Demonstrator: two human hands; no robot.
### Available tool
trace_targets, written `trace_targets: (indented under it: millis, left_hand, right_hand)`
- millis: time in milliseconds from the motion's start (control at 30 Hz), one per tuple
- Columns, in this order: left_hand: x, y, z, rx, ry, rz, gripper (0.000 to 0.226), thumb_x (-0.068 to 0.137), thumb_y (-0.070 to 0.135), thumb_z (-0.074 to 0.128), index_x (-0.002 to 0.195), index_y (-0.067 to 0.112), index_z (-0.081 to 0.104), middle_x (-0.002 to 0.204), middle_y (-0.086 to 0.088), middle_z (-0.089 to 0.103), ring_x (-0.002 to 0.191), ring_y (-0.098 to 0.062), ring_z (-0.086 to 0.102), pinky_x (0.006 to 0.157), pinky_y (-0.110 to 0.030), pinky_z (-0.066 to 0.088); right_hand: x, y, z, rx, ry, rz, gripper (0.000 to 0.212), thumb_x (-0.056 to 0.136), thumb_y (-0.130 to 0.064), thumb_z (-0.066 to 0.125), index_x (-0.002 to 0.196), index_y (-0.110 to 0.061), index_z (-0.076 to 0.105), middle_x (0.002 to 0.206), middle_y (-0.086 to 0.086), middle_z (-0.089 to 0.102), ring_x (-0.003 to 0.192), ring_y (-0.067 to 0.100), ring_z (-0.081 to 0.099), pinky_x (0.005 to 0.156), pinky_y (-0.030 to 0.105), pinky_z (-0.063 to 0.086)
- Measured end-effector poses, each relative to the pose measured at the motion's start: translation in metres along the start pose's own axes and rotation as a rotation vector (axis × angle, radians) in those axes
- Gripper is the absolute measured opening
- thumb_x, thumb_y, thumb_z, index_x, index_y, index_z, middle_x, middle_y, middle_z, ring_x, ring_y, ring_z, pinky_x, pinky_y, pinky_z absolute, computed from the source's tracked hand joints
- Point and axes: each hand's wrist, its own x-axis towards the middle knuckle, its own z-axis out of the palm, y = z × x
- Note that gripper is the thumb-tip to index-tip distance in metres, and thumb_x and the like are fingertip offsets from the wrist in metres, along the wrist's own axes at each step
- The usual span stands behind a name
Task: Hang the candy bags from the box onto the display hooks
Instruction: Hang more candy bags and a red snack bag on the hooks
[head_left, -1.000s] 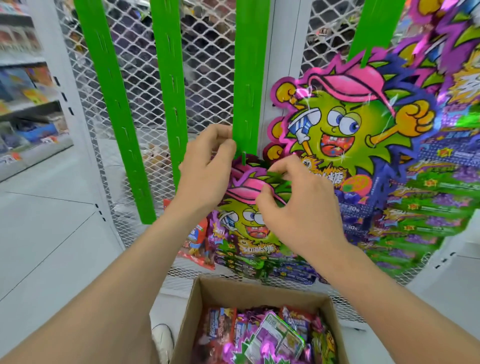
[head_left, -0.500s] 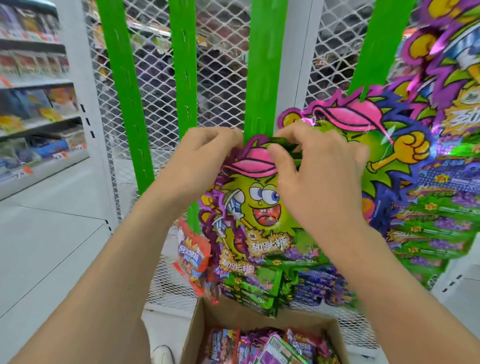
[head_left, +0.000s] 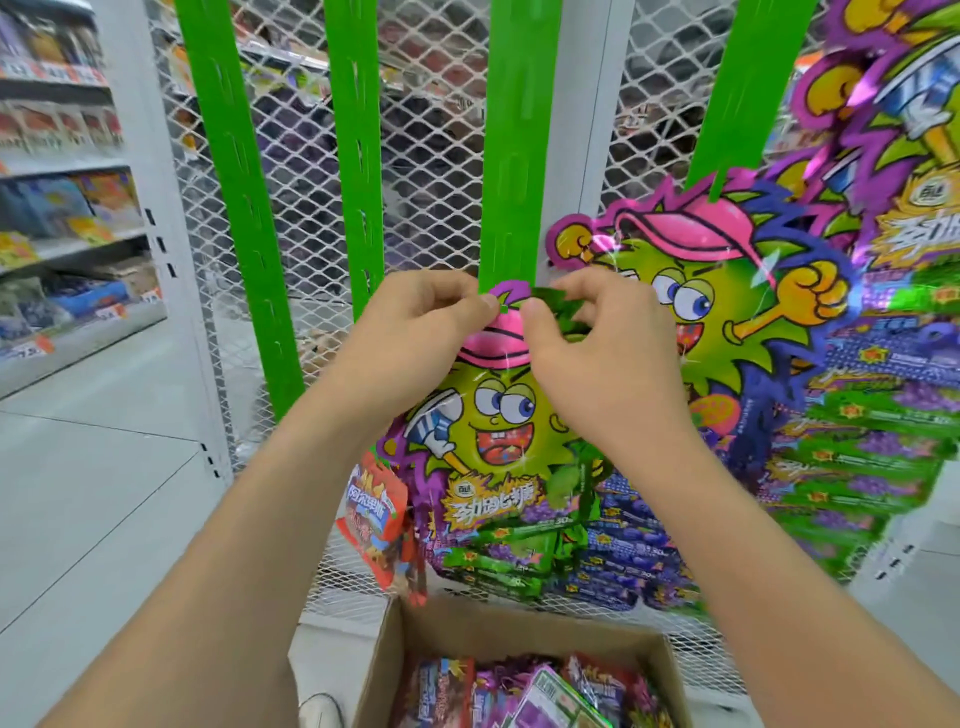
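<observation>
Both hands are gripping the top of a bag (head_left: 493, 431). The left hand (head_left: 415, 322) is pinching the pink cap tab from the left between thumb and forefinger, and the right hand (head_left: 597, 353) is pinching it from the right, fingers curled. The bag is hanging from that pinch at the lower end of the middle strip (head_left: 511, 156) on the panel (head_left: 426, 156), above the far edge of the box (head_left: 467, 629).

It is looking light but floppy: a thin, glossy card with rows of small packets dangling below, likely to swing and slip. The top tab is seeming the best hold, kept flat.

A second bag (head_left: 727, 291) is hanging at the panel's right side, and more bags (head_left: 519, 691) are lying in the box.
</observation>
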Motion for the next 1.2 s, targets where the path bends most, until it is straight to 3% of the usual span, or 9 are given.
trace_targets:
  millis: [100,167,300,400,600,767,933,1067,1200]
  left_hand:
    - [-0.005,-0.005,0.003,0.07,-0.023,0.042,0.03,0.105,0.017,0.06,0.075,0.016,0.065,0.062,0.012,0.061,0.058,-0.006,0.054,0.062,-0.025,0.041]
    - [-0.007,-0.014,0.007,0.231,0.032,0.148,0.025,0.105,0.027,0.058,0.083,0.02,0.067,0.07,0.011,0.065,0.068,-0.008,0.06,0.067,-0.032,0.048]
    - [-0.025,-0.036,0.024,0.525,0.324,0.335,0.034,0.099,0.026,0.062,0.133,0.02,0.059,0.129,-0.001,0.056,0.122,-0.023,0.052,0.104,-0.049,0.044]
    - [-0.045,-0.045,0.035,0.54,0.37,0.485,0.032,0.091,0.012,0.066,0.122,0.015,0.062,0.119,-0.003,0.057,0.113,-0.026,0.054,0.096,-0.047,0.045]
    - [-0.09,-0.098,0.077,0.73,-0.568,0.262,0.005,0.089,0.022,0.06,0.09,0.027,0.06,0.081,0.006,0.066,0.08,-0.02,0.066,0.063,-0.036,0.045]
    - [-0.136,-0.184,0.143,0.77,-1.034,-0.047,0.019,0.092,0.025,0.051,0.08,0.017,0.065,0.072,0.005,0.061,0.07,-0.023,0.062,0.063,-0.031,0.047]
    - [-0.193,-0.276,0.209,0.65,-1.177,-0.411,0.024,0.102,0.027,0.055,0.111,0.012,0.071,0.109,-0.006,0.072,0.101,-0.027,0.068,0.095,-0.044,0.056]
    - [-0.233,-0.328,0.249,0.656,-1.104,-0.523,0.061,0.104,0.008,0.052,0.161,0.01,0.032,0.163,-0.02,0.04,0.144,-0.037,0.046,0.117,-0.048,0.042]
    - [-0.245,-0.342,0.267,0.725,-1.037,-0.559,0.079,0.104,0.018,0.059,0.167,0.031,0.015,0.172,-0.01,0.018,0.156,-0.046,0.019,0.124,-0.066,0.023]
  right_hand:
    - [-0.01,0.008,0.004,-0.077,-0.044,-0.046,0.022,0.092,-0.046,0.066,0.103,-0.028,0.069,0.084,-0.011,0.071,0.085,0.025,0.068,0.09,0.051,0.052]
    - [-0.015,0.016,0.004,-0.102,-0.034,-0.1,0.021,0.096,-0.042,0.068,0.109,-0.026,0.066,0.089,-0.009,0.071,0.088,0.022,0.069,0.09,0.048,0.052]
    - [-0.033,0.028,-0.009,-0.12,0.105,-0.25,0.028,0.091,-0.015,0.075,0.117,-0.017,0.065,0.107,-0.004,0.067,0.103,0.02,0.06,0.092,0.033,0.047]
    - [-0.05,0.042,-0.021,-0.121,0.045,-0.438,0.019,0.087,-0.005,0.072,0.104,-0.013,0.067,0.096,-0.001,0.066,0.094,0.02,0.058,0.086,0.031,0.047]
    - [-0.089,0.097,-0.034,-0.317,-1.062,-0.299,0.008,0.094,-0.03,0.066,0.098,-0.024,0.071,0.077,-0.007,0.074,0.068,0.004,0.063,0.072,0.027,0.054]
    - [-0.128,0.15,-0.035,-0.524,-1.285,-0.269,0.015,0.096,-0.026,0.061,0.101,-0.017,0.072,0.075,0.0,0.066,0.082,0.023,0.062,0.072,0.033,0.049]
    - [-0.149,0.185,-0.037,-0.587,-1.406,-0.307,0.019,0.097,-0.029,0.057,0.094,-0.013,0.068,0.081,0.005,0.064,0.081,0.03,0.061,0.073,0.046,0.056]
    - [-0.15,0.202,-0.034,-0.613,-1.461,-0.3,0.027,0.098,-0.023,0.05,0.091,-0.007,0.07,0.081,0.013,0.068,0.07,0.031,0.061,0.06,0.041,0.054]
    - [-0.139,0.21,-0.029,-0.629,-1.447,-0.306,0.022,0.098,-0.018,0.051,0.088,-0.005,0.066,0.073,0.01,0.057,0.064,0.031,0.05,0.057,0.04,0.046]
